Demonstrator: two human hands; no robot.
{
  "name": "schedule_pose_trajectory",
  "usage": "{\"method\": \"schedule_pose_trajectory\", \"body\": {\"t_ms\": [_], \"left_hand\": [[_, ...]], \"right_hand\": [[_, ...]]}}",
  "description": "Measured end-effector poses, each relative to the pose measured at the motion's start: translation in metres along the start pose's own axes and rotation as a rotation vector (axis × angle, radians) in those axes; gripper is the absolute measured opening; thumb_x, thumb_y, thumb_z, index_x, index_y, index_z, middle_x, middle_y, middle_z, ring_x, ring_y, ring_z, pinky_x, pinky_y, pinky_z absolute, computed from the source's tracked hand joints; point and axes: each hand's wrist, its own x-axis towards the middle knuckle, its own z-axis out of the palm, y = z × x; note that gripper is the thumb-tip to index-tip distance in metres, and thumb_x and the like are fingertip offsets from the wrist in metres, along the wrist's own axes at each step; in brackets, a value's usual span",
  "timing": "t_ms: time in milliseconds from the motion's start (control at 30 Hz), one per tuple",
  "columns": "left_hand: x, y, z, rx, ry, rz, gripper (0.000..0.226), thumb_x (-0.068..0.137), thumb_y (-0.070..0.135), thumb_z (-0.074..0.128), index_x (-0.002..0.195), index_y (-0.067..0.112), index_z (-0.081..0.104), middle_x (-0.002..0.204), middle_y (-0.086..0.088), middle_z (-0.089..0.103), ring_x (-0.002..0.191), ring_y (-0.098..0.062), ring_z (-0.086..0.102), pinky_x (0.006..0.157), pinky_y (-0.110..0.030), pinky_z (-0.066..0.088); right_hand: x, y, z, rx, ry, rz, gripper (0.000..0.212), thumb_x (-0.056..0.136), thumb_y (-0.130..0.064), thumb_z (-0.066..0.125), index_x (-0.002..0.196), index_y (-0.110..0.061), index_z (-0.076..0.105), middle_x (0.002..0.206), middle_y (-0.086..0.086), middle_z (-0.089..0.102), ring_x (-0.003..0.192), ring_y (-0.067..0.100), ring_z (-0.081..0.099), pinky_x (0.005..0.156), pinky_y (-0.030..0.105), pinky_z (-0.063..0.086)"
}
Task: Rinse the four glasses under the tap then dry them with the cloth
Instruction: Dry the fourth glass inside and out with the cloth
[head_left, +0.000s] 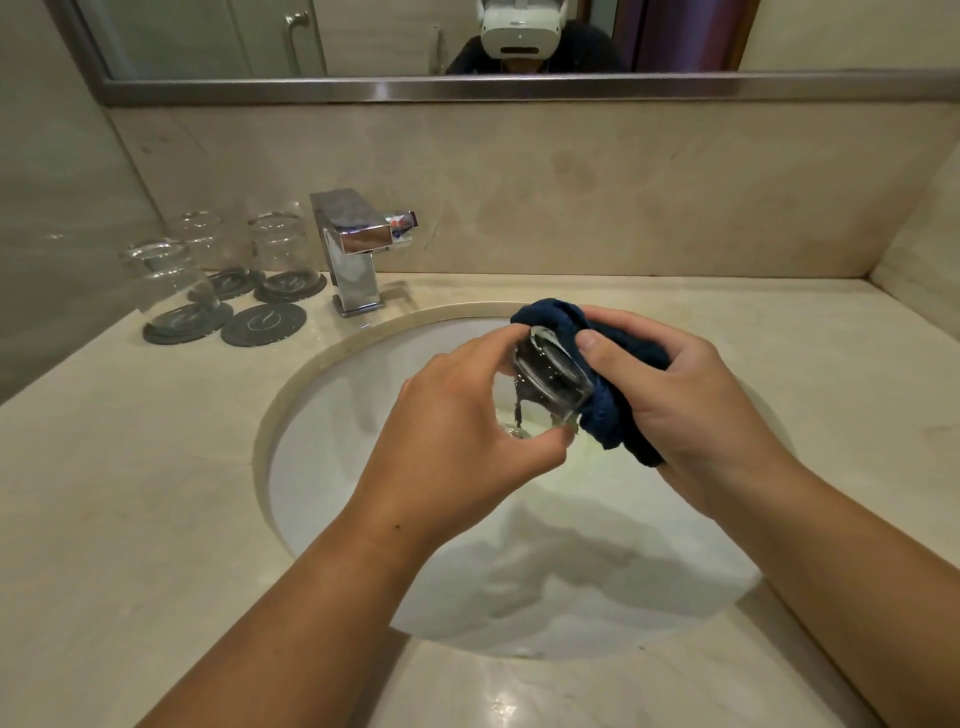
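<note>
Over the sink basin (332, 447), my left hand (457, 421) holds a clear glass (545, 379) tilted on its side by its base end. My right hand (691, 415) grips a dark blue cloth (618, 410), which is pressed into and around the glass's mouth. Three more clear glasses stand upside down on dark round coasters at the back left: one nearest the front (166, 283), one behind it (205, 244) and one next to the tap (280, 249). The chrome tap (353, 249) shows no running water.
A fourth dark coaster (264, 324) lies bare beside the front glass. Beige stone counter (130, 493) surrounds the oval basin, with a backsplash and side wall at the right. A mirror (363, 36) above reflects a person wearing a headset.
</note>
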Motion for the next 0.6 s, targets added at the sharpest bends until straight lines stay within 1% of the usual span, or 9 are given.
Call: {"method": "schedule_pose_trajectory", "body": {"t_ms": [33,100,167,233,300,400,467,533,600], "left_hand": [[0.0,-0.001,0.0,-0.035,0.015,-0.002,0.06,0.08,0.037,0.089,0.134,0.037,0.064,0.108,0.029,0.068,0.104,0.008,0.057,0.091,-0.009,0.042],[0.002,-0.003,-0.001,-0.087,0.028,-0.019,0.057,0.079,0.03,0.09,0.129,0.039,0.065,0.106,0.032,0.068,0.102,0.015,0.057,0.087,-0.002,0.037],[0.003,-0.005,-0.002,-0.144,0.032,-0.056,0.057,0.078,0.031,0.091,0.125,0.047,0.063,0.105,0.034,0.069,0.102,0.014,0.059,0.085,-0.001,0.038],[0.005,-0.008,-0.003,-0.219,0.04,-0.121,0.054,0.078,0.034,0.091,0.121,0.05,0.063,0.108,0.033,0.072,0.104,0.008,0.063,0.083,-0.005,0.042],[0.007,-0.011,-0.005,-0.287,0.042,-0.184,0.052,0.079,0.036,0.09,0.124,0.046,0.067,0.112,0.029,0.074,0.105,0.002,0.066,0.084,-0.013,0.047],[0.008,-0.014,-0.005,-0.364,0.024,-0.237,0.047,0.082,0.032,0.089,0.124,0.043,0.069,0.114,0.026,0.076,0.107,-0.002,0.069,0.091,-0.024,0.053],[0.008,-0.013,-0.005,-0.482,0.013,-0.274,0.039,0.087,0.025,0.087,0.121,0.038,0.073,0.113,0.021,0.078,0.108,-0.006,0.073,0.095,-0.031,0.057],[0.009,-0.012,-0.005,-0.589,0.014,-0.322,0.032,0.091,0.022,0.083,0.12,0.032,0.075,0.112,0.017,0.08,0.108,-0.003,0.074,0.092,-0.023,0.057],[0.011,-0.012,-0.004,-0.654,0.032,-0.393,0.033,0.09,0.032,0.083,0.123,0.029,0.075,0.11,0.017,0.08,0.104,0.002,0.074,0.086,-0.016,0.054]], "right_hand": [[0.0,0.0,0.0,0.014,-0.004,0.007,0.023,0.103,-0.013,0.066,0.106,-0.029,0.082,0.105,0.001,0.083,0.096,0.022,0.078,0.085,0.042,0.061],[0.0,0.0,0.0,0.029,-0.016,0.024,0.023,0.103,-0.013,0.065,0.108,-0.028,0.082,0.108,0.0,0.082,0.102,0.022,0.078,0.094,0.043,0.059],[-0.001,0.0,0.001,0.036,-0.014,0.042,0.021,0.104,-0.015,0.065,0.114,-0.025,0.08,0.109,0.0,0.082,0.104,0.02,0.078,0.096,0.041,0.059],[-0.004,0.001,0.004,0.036,-0.001,0.066,0.019,0.103,-0.021,0.065,0.117,-0.023,0.079,0.108,0.002,0.082,0.103,0.021,0.078,0.098,0.045,0.06],[-0.007,0.003,0.008,0.063,-0.011,0.087,0.019,0.103,-0.023,0.066,0.117,-0.024,0.078,0.107,0.003,0.082,0.102,0.022,0.079,0.096,0.046,0.061],[-0.011,0.003,0.014,0.087,-0.028,0.071,0.019,0.103,-0.021,0.066,0.115,-0.027,0.078,0.106,0.001,0.083,0.099,0.021,0.08,0.087,0.036,0.061],[-0.013,0.001,0.016,0.084,-0.022,0.044,0.019,0.102,-0.02,0.067,0.116,-0.028,0.078,0.105,0.0,0.083,0.095,0.021,0.08,0.083,0.033,0.062],[-0.015,0.0,0.018,0.031,-0.003,0.009,0.025,0.102,-0.021,0.068,0.124,-0.028,0.075,0.106,-0.003,0.082,0.096,0.018,0.08,0.082,0.031,0.063],[-0.019,-0.001,0.02,-0.056,-0.003,-0.053,0.032,0.103,-0.021,0.067,0.132,-0.034,0.071,0.108,-0.01,0.081,0.097,0.013,0.078,0.078,0.027,0.062]]}}
